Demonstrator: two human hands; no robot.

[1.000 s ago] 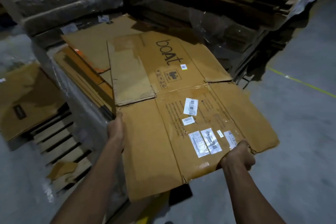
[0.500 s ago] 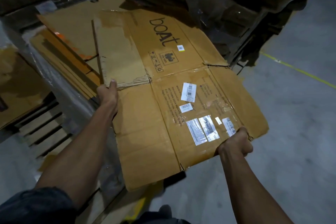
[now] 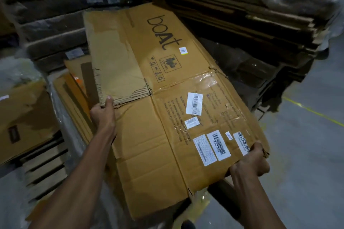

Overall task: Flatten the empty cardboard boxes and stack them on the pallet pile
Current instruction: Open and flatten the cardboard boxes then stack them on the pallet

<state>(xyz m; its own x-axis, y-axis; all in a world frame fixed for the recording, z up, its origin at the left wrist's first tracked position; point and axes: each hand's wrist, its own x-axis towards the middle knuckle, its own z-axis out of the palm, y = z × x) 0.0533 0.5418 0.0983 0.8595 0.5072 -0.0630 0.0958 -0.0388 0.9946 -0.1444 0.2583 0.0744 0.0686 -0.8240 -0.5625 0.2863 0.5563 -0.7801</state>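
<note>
The flattened boAt carton [image 3: 158, 109] lies tilted over the pallet pile [image 3: 74, 95] of flat cardboard, its far end over the pile and its near end hanging out past the pile toward the person. The left hand [image 3: 103, 115] grips the carton's left edge, thumb on top at the torn corner of a folded-over flap [image 3: 115, 65]. The right hand [image 3: 250, 161] has its fingers curled round the carton's near right corner, pinching the board.

Judging from this, most of the sheet looks unsupported, so letting go early could let it slide off the pile to the concrete floor [image 3: 307, 154]. The loose flap by the left hand may spring open or catch on the pile's edge and leave the carton lying crooked. The torn corrugated edge there is weak and could rip further under the thumb. The plastic wrap [image 3: 55, 102] hanging down the pile's side might snag the carton's underside
</note>
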